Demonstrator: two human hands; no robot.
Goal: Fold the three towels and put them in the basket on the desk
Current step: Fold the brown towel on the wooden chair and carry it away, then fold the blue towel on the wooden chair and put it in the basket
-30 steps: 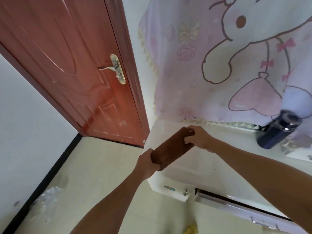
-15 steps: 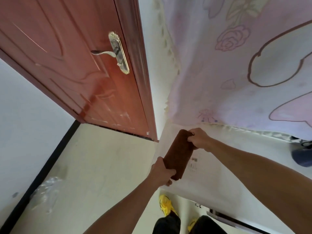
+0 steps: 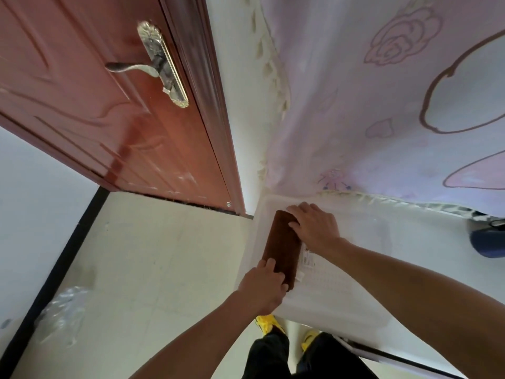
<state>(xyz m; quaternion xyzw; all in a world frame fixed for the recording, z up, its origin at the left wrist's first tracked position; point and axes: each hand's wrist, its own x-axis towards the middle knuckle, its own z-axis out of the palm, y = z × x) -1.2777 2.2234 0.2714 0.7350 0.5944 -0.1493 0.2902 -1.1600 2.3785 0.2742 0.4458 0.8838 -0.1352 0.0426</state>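
A brown folded towel (image 3: 282,244) lies lengthwise along the left inner side of a translucent white basket (image 3: 247,242) on the white desk (image 3: 437,255). My left hand (image 3: 261,289) grips the towel's near end, fingers curled over it. My right hand (image 3: 314,227) rests on the towel's far end, fingers laid flat across its right edge. No other towels are in view.
A red-brown door (image 3: 109,105) with a metal handle (image 3: 153,64) stands just left of the desk. A pale pink cartoon curtain (image 3: 382,105) hangs down to the desk behind the basket. A dark blue bottle (image 3: 486,242) lies at the right edge. Crumpled clear plastic (image 3: 62,313) is on the floor.
Both hands have lowered the towel from mid-air into the basket, turning it lengthwise. The right hand went from pinching its far end to lying flat on it. The view has moved closer.
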